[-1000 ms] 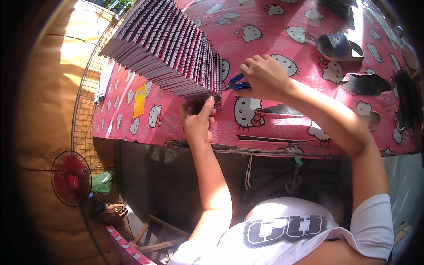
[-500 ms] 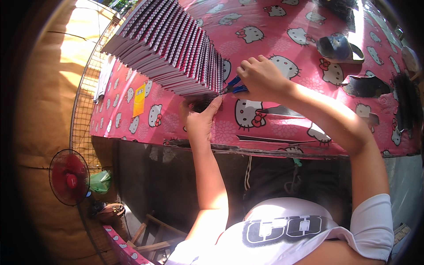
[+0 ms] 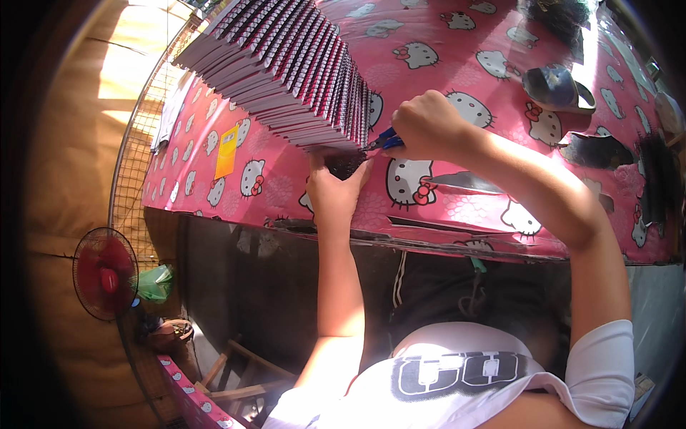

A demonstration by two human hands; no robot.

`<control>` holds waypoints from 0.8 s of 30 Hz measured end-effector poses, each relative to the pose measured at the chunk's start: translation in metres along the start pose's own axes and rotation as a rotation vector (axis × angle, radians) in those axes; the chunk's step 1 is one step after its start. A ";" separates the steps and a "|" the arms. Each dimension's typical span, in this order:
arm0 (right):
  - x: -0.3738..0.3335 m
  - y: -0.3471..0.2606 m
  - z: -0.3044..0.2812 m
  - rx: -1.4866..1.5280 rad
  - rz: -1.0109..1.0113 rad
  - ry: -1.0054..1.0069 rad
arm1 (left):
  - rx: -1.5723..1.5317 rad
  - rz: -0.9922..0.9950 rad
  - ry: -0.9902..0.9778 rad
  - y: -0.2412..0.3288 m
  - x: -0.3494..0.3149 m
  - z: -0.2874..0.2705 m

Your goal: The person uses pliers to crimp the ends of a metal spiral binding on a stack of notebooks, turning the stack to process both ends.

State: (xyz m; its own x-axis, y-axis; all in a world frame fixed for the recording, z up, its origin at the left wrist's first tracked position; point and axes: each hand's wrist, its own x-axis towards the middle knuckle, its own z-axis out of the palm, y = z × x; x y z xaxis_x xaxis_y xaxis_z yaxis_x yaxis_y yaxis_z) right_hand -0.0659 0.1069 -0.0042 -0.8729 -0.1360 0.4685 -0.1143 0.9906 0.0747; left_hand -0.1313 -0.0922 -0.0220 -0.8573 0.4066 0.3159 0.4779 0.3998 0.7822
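Observation:
A long, leaning row of spiral-bound notebooks (image 3: pixel 286 79) stands on the pink cartoon-print table cover (image 3: pixel 286 182), its bindings facing up and to the right. My left hand (image 3: pixel 334 193) is at the near end of the row, thumb on the right and fingers on the left, gripping the nearest notebook, whose dark face (image 3: pixel 345 166) shows between them. Closed around the blue handles of small pliers (image 3: pixel 386 139) is my right hand (image 3: pixel 433 129), just right of that end. The pliers' jaws meet the binding's near corner; whether they bite on wire is too small to tell.
A yellow packet (image 3: pixel 226 152) lies left of the row. Toward the right are a dark slipper (image 3: pixel 559 87), a torn hole in the cover (image 3: pixel 597 151) and a bundle of black binding coils (image 3: pixel 653 171). A red fan (image 3: pixel 106 274) stands beyond the table's left side.
The whole view has shifted slightly. My right hand has turned a little, knuckles higher, with the pliers still at the binding's corner. My left hand keeps its place at the row's end.

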 end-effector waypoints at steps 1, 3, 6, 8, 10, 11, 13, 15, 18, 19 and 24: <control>0.000 -0.001 -0.006 0.082 0.055 -0.129 | 0.088 -0.008 0.019 0.006 -0.001 0.002; 0.001 -0.004 -0.010 0.151 0.105 -0.248 | 0.097 0.003 0.053 0.002 -0.005 0.005; 0.003 -0.007 -0.012 0.125 0.092 -0.240 | 0.082 0.040 0.091 -0.002 -0.008 0.006; 0.006 -0.006 -0.013 0.117 0.085 -0.270 | 0.104 0.077 0.102 -0.003 -0.008 0.005; 0.005 -0.003 -0.012 0.073 0.075 -0.246 | 0.158 0.123 0.105 0.000 -0.009 0.008; 0.004 -0.001 -0.011 0.050 0.072 -0.235 | 0.155 0.108 0.102 0.001 -0.009 0.010; 0.003 0.004 0.001 -0.053 -0.059 0.002 | 0.158 0.084 0.101 0.003 -0.009 0.010; 0.003 0.003 0.003 -0.030 -0.055 -0.005 | 0.173 0.079 0.113 0.004 -0.009 0.010; 0.003 -0.006 -0.012 0.108 0.080 -0.273 | 0.168 0.045 0.121 0.003 -0.009 0.009; 0.004 -0.010 -0.016 0.097 0.077 -0.290 | 0.161 0.030 0.123 0.002 -0.009 0.008; 0.003 0.001 -0.025 0.025 0.032 -0.335 | 0.118 0.056 0.147 -0.001 -0.009 0.011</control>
State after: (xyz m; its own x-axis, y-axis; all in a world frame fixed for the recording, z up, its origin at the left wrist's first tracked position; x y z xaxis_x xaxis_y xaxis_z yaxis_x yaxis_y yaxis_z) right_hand -0.0571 0.1070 0.0196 -0.9832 -0.0972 0.1543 -0.0920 0.9949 0.0407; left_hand -0.1216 -0.0871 -0.0317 -0.8431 0.3106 0.4390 0.5377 0.4767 0.6954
